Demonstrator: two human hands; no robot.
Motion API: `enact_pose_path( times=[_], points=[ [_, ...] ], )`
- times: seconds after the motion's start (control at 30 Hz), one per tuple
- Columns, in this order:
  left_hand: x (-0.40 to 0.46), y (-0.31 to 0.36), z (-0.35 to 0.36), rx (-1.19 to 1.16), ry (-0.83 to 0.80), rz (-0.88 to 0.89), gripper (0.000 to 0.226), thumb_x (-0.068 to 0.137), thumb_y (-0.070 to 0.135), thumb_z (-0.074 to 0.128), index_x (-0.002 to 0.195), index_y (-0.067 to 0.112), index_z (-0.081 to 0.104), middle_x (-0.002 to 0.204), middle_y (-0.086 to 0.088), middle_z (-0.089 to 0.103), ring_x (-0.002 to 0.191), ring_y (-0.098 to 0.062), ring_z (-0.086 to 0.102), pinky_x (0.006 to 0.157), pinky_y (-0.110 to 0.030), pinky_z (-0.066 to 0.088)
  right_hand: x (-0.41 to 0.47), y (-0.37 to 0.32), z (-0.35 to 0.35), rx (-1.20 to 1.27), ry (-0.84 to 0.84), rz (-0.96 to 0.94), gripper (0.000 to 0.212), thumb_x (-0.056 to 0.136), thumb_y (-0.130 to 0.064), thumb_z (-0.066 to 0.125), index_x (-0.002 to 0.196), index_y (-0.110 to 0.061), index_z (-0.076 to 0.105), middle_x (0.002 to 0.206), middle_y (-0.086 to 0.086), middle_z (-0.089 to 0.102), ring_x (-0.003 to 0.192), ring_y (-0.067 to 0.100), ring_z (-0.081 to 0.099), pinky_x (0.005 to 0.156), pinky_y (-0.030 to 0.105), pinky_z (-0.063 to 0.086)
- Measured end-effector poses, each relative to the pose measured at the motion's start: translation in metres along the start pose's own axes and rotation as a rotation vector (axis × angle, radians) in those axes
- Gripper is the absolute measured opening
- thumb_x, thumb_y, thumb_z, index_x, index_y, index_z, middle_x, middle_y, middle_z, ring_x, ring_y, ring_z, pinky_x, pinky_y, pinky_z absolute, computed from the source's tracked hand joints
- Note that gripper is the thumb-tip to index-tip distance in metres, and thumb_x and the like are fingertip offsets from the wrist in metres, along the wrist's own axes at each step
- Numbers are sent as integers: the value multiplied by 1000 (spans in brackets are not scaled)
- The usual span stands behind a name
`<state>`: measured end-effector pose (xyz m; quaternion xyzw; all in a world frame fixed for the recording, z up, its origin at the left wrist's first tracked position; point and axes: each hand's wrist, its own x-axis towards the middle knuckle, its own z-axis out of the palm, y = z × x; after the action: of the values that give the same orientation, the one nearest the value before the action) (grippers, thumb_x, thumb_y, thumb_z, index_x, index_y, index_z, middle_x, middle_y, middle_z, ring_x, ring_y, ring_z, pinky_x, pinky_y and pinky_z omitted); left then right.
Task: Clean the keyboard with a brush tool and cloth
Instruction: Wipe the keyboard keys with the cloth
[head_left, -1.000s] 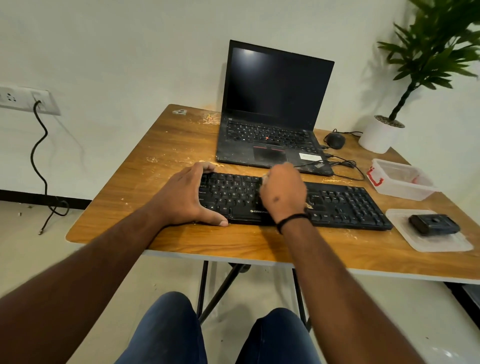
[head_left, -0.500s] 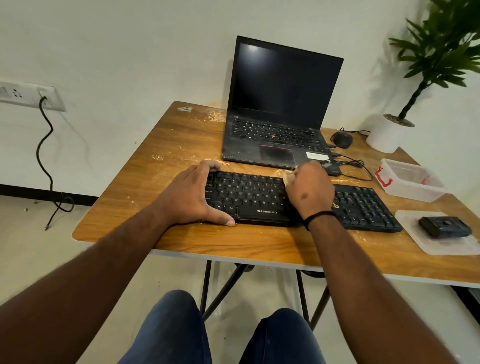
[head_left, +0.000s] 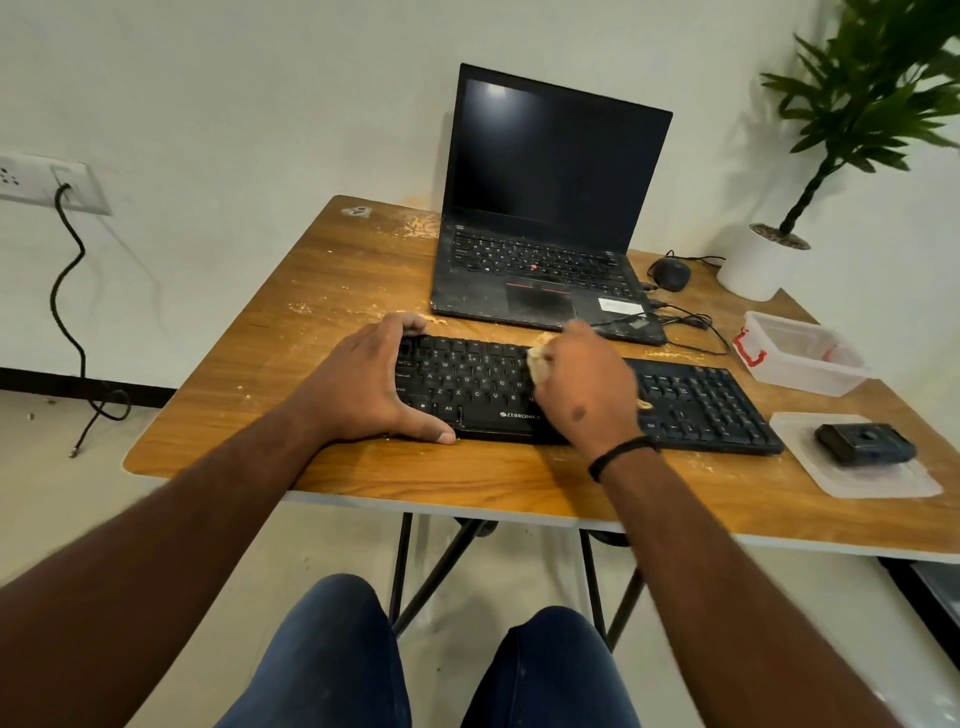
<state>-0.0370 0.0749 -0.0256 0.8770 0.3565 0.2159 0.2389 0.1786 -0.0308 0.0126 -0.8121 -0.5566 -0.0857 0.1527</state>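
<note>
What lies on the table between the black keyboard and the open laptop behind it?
In the head view, only bare wood of the table with pale crumbs lies between the keyboard and the laptop; at the right, thin black cables cross that strip.

Two bare forearms, sleeveless to the frame edge, ending in a left hand (head_left: 363, 387) and a right hand (head_left: 584, 387). Thin black band (head_left: 621, 454) around the right wrist; nothing worn on the left. Dark blue trousers (head_left: 337, 660) over both knees at the lower edge.
</note>
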Motion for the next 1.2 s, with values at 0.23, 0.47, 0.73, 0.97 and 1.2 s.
enact_pose_path(
  times=[0.23,0.47,0.73,0.97,1.2],
  points=[
    [0,2,0,5,-6,-2,130,33,85,78,142,33,31,141,5,46,123,-13,46,107,-36,40,-6,33,-8,72,65,260,18,97,-19,55,87,-12,69,89,4,60,75,15,54,80,25,50],
    [0,2,1,17,0,6,125,37,82,80,141,32,31,139,5,48,119,-11,47,106,-37,42,-36,-59,2,157,-6,-101,18,99,-25,55,94,-15,69,108,0,51,88,11,52,85,26,52],
    [-1,2,0,2,10,-3,127,35,80,84,141,32,33,139,6,48,123,-13,47,108,-38,41,-36,14,-14,11,17,98,13,96,-25,58,96,-13,64,106,0,51,94,18,58,88,36,56],
    [-1,3,0,6,11,10,124,37,81,83,139,33,32,137,7,48,120,-11,47,105,-37,42,-33,27,-18,71,58,308,16,95,-20,61,102,-7,67,111,8,61,91,18,60,83,31,52],
    [0,2,-1,2,-4,-3,125,34,83,80,139,36,31,138,7,47,119,-11,46,104,-37,43,-56,-40,-9,113,-52,-87,23,101,-28,50,98,-15,69,107,-3,49,87,9,49,83,24,47]
  ],
)
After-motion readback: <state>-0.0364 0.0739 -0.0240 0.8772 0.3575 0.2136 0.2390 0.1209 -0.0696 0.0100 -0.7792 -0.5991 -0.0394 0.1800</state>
